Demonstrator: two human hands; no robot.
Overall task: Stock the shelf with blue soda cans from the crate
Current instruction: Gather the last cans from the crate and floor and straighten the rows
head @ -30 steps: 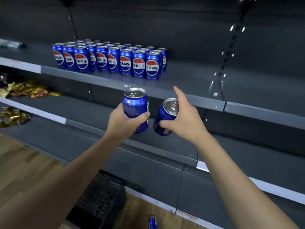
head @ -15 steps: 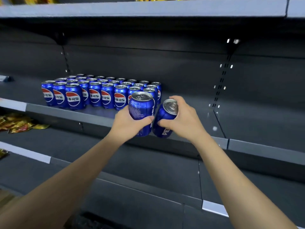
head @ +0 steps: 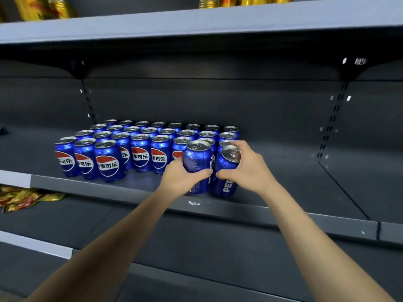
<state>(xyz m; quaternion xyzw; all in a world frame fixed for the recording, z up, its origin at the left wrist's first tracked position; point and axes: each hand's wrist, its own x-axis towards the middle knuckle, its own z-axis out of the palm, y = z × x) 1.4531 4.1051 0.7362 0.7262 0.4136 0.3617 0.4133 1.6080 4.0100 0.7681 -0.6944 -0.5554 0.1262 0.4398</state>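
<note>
In the head view, the left hand [head: 182,178] curls round an upright blue can [head: 197,164], thumb across its front, while the right hand [head: 246,168] grips a second blue can [head: 226,177] from the right side, fingers over its shoulder; that can tilts slightly to the right and shows white lettering down its side. The two held cans sit just beside each other at the right end of the block of blue soda cans [head: 139,149], near the front edge of the grey shelf [head: 283,188]; whether their bases touch the shelf surface cannot be told. The stocked block stands in rows running to the back panel, front cans showing red, white and blue logos. To the right of the hands the shelf surface is dark and bare up to a seam. Above, a lighter upper shelf [head: 196,22] carries gold cans [head: 37,7] at its left and middle. Below left, yellow snack packets [head: 24,198] lie on a lower shelf. Both bare forearms reach up from the bottom of the frame.
</note>
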